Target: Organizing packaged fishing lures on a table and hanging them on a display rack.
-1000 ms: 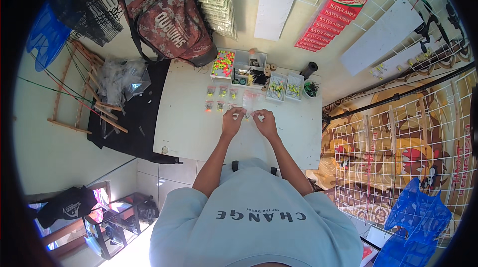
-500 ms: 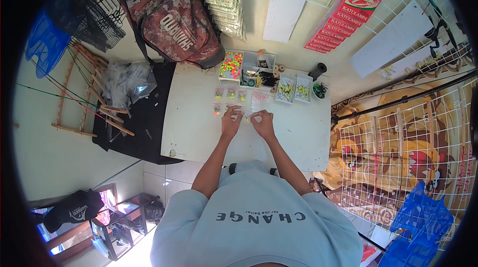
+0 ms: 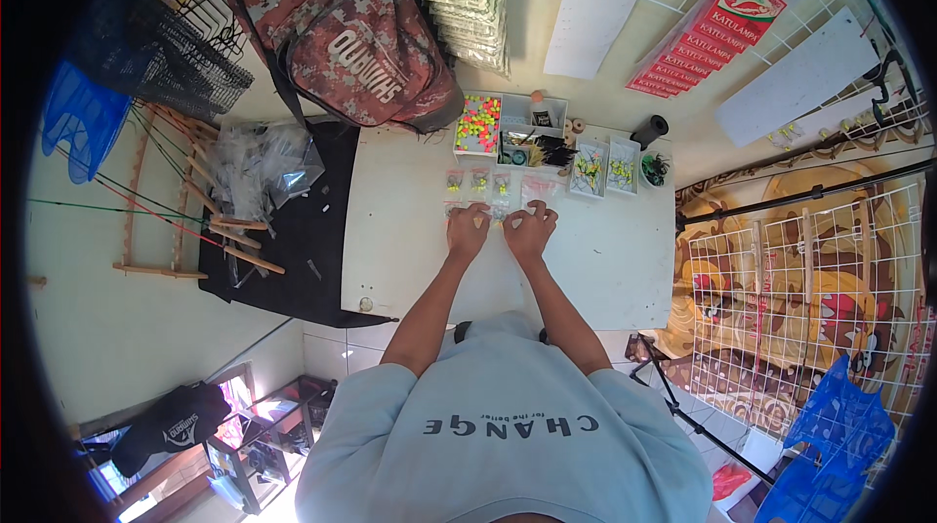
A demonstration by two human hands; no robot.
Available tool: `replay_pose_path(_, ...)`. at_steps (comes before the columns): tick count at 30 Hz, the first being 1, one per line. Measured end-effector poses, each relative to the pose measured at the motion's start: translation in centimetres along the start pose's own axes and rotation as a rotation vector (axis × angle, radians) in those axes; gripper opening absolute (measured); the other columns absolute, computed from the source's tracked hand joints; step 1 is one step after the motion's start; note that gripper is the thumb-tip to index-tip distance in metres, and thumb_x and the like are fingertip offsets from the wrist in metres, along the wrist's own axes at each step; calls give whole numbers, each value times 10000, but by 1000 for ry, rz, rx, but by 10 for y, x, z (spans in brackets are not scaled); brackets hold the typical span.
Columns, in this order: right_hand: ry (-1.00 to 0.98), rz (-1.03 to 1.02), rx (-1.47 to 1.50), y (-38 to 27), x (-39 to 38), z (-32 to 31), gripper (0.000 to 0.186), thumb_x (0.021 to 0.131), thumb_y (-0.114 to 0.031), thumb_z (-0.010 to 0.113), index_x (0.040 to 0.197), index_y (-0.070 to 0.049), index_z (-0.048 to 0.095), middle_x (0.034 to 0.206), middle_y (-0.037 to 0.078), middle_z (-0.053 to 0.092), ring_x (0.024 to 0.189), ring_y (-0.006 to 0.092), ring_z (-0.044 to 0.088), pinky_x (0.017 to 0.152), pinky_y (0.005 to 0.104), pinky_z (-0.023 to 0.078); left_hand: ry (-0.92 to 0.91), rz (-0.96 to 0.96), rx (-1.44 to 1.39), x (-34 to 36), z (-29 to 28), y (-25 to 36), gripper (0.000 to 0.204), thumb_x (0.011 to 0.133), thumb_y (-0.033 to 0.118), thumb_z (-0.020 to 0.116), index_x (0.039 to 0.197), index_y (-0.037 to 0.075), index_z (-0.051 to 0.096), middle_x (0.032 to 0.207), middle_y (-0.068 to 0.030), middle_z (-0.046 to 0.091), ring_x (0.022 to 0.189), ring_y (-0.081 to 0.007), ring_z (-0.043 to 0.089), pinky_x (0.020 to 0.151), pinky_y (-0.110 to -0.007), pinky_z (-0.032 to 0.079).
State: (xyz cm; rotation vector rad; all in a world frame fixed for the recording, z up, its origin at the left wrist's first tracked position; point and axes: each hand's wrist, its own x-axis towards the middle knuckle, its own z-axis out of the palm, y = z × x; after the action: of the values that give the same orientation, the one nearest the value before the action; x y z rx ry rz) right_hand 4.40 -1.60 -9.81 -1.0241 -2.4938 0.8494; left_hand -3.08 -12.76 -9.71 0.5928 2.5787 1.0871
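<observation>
Seen from above: left hand (image 3: 468, 233) and right hand (image 3: 531, 233) close together over worktop (image 3: 610, 260), fingers of each curled nearly together; impossible to tell what, if anything, between. Small clear bags (image 3: 479, 181) just beyond. Pinch lightly, steadily, without nudging the row.

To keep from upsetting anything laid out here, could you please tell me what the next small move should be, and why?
I would probably ease the left hand and right hand slightly back: both are curled close together beside the small clear packets, and whatever may lie between them is too small to make out.
</observation>
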Motion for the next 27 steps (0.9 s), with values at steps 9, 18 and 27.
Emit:
replay_pose_path(9,40,19,-47,-4,0,3,100,690,-196,690,689,-100,718,1144,86,490,1071,341,373,935,462,319,12,12,31,-3,7,-14,264,774,161,669,1038,174,673,936,-28,646,1006,-254,516,897,-368,451)
replay_pose_path(18,23,-169,-84,3,-10,-12,255,727,-234,715,935,-90,692,1218,106,458,1123,347,352,954,469,321,7,202,273,-19,-2,-7,370,770,274,699,1124,185,637,1301,-1,457,1240,-269,315,1038,-448,262)
replay_pose_path(27,-61,-187,-139,5,-16,-13,336,723,-264,725,978,-46,700,1313,111,415,1187,344,322,1002,459,286,-33,245,416,-20,-1,-13,397,760,301,717,1128,171,647,1381,-8,380,1303,-303,247,1060,-462,245)
